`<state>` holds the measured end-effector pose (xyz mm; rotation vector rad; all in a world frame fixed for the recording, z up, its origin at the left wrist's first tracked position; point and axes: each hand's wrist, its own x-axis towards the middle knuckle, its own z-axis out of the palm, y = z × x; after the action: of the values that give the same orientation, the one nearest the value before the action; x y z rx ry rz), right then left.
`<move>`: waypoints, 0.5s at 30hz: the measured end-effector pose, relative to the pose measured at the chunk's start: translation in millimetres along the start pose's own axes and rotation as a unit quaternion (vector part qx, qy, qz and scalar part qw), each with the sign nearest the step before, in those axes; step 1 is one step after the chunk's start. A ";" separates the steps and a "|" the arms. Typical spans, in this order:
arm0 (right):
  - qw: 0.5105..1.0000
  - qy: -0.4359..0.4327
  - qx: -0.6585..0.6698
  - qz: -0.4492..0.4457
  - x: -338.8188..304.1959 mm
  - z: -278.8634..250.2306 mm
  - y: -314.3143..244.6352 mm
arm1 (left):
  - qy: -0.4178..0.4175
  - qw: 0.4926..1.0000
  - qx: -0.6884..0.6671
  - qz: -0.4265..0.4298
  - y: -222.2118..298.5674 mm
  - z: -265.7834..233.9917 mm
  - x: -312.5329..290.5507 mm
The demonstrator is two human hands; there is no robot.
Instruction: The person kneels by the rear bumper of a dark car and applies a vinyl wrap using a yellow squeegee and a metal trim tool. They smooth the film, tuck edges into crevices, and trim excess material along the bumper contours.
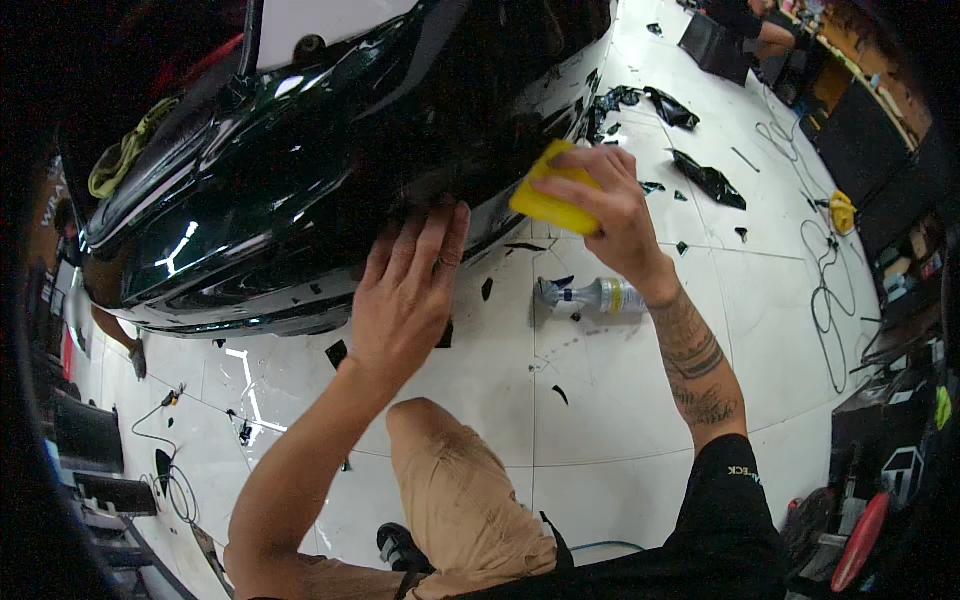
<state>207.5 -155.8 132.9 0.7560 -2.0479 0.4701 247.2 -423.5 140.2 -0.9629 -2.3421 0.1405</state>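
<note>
The dark glossy car body [330,180] fills the upper left, with light streaks reflected on it. My left hand [412,285] lies with its fingers stretched out on the lower part of the panel. To its right, my right hand [610,205] grips a flat yellow squeegee [553,195] between thumb and fingers, close to the panel's edge. Whether the squeegee touches the car I cannot tell. Below my right hand, a clear spray bottle [600,296] lies on its side on the floor.
Black film scraps [708,180] litter the white tiled floor [620,400]. A green towel [130,150] hangs on the car. A yellow tool [843,213] lies by loose cords at right. One person [775,38] is at upper right; another person's leg [120,328] shows at left.
</note>
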 end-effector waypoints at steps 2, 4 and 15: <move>1.000 -0.018 -0.005 -0.003 -4.4 -8.0 -0.7 | -0.005 0.998 0.021 -0.055 7.4 8.3 7.8; 1.000 -0.016 -0.013 -0.017 1.4 -7.0 -4.3 | 0.011 0.996 0.051 -0.078 11.5 11.1 13.8; 0.996 -0.061 -0.064 -0.022 31.3 -5.9 -25.2 | 0.009 0.991 -0.001 -0.131 26.7 3.4 21.3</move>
<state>214.5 -181.6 163.5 0.7667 -2.1461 0.2704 249.6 -389.2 139.5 -0.6466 -2.4271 0.0247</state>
